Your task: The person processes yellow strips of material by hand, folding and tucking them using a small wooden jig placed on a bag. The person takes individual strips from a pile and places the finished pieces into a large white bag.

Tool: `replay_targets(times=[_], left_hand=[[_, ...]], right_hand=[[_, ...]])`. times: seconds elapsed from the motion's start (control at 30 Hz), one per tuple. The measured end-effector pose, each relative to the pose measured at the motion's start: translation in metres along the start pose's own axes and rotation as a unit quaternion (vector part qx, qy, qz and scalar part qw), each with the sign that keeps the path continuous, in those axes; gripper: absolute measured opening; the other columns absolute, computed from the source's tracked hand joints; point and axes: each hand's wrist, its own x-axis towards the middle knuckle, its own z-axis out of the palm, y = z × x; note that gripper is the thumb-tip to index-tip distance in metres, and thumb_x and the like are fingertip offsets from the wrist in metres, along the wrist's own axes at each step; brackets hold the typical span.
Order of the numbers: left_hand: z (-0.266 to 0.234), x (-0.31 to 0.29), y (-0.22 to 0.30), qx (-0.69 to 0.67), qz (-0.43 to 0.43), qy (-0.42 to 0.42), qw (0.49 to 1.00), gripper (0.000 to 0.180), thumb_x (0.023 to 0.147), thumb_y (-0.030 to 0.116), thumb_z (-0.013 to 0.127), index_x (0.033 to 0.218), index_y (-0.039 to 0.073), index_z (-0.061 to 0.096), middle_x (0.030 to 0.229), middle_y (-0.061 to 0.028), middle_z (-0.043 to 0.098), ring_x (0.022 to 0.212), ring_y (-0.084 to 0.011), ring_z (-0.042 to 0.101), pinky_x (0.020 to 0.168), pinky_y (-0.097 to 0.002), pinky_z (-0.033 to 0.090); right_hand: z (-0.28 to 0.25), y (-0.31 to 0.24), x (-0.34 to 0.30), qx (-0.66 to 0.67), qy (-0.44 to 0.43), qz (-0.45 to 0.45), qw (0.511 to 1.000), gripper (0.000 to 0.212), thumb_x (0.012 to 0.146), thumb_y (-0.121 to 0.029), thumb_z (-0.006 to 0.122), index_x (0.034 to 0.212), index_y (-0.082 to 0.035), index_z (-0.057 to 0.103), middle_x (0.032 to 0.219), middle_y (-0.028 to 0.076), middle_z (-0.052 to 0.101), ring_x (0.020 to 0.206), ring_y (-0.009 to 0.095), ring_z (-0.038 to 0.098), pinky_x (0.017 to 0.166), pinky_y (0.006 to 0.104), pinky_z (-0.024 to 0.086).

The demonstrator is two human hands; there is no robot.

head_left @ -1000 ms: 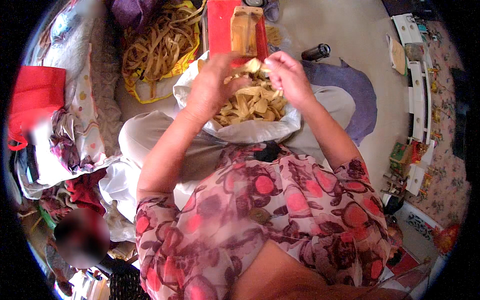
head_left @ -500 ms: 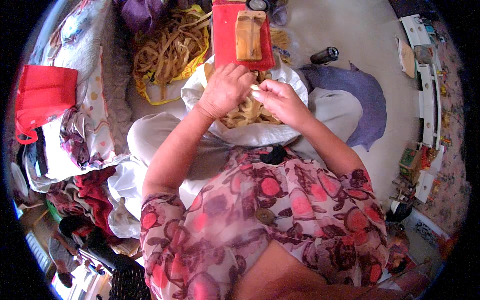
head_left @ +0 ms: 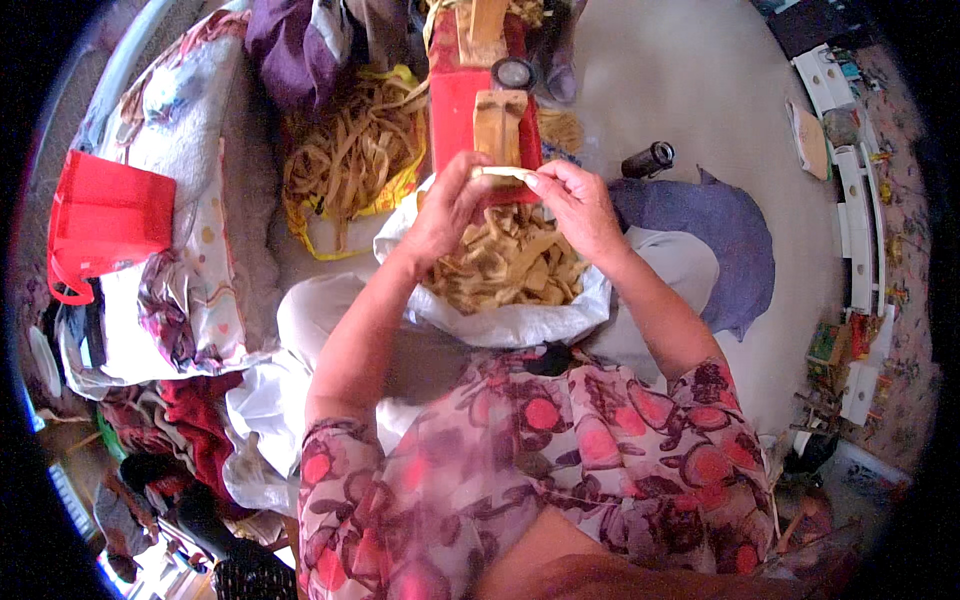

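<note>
At the far side of the white bag (head_left: 560, 325) of tan pieces (head_left: 515, 262), a pale strip (head_left: 505, 172) spans the left hand (head_left: 446, 208) and right hand (head_left: 585, 208), each grip clamped near one end. An even, gentle pinch should best stop it slipping.

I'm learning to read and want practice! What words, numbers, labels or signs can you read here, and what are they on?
There are no words, numbers or signs I can read here.
Pale strip being held: no writing I can make out.
White sack: none readable.
Red bag: none readable.
Small green box at the right: too small and blurred to tell.
</note>
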Motion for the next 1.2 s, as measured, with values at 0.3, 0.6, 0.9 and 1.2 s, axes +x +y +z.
replay_targets(times=[0.3,0.6,0.9,1.2], left_hand=[[-0.004,0.016,0.002,0.100,-0.035,0.074,0.992,0.017,0.091,0.021,0.050,0.098,0.007,0.052,0.072,0.0006,0.051,0.065,-0.0068,0.045,0.058,-0.0212,0.038],[-0.008,0.028,-0.001,0.404,-0.049,0.082,0.910,0.029,0.085,0.030,0.049,0.099,0.007,0.057,0.081,-0.0208,0.061,0.080,-0.0339,0.061,0.070,-0.0421,0.047],[0.010,-0.024,0.013,0.271,0.101,0.021,0.957,0.017,0.080,0.017,0.060,0.090,0.004,0.064,0.090,-0.0135,0.061,0.083,-0.0264,0.058,0.074,-0.0337,0.046],[0.028,-0.042,0.004,-0.404,-0.269,-0.062,0.872,0.028,0.093,0.024,0.041,0.106,0.002,0.051,0.092,-0.0055,0.056,0.082,-0.0144,0.055,0.070,-0.0269,0.045]], right_hand=[[0.004,0.023,0.028,0.028,0.017,0.022,0.999,0.023,0.083,-0.020,0.057,0.077,0.003,0.059,0.056,0.001,0.050,0.053,0.007,0.043,0.048,0.0266,0.036],[0.019,0.058,0.041,-0.063,0.027,0.004,0.998,0.026,0.084,-0.022,0.053,0.075,0.002,0.056,0.059,0.012,0.053,0.053,0.019,0.049,0.054,0.0346,0.041],[0.016,0.010,-0.005,-0.170,0.082,-0.143,0.972,0.017,0.082,-0.019,0.057,0.084,-0.002,0.057,0.072,0.015,0.058,0.067,0.034,0.054,0.062,0.0407,0.042],[0.044,-0.011,-0.058,-0.086,-0.034,-0.300,0.950,0.012,0.079,-0.005,0.060,0.091,-0.002,0.060,0.082,0.012,0.058,0.078,0.029,0.057,0.072,0.0369,0.046]])
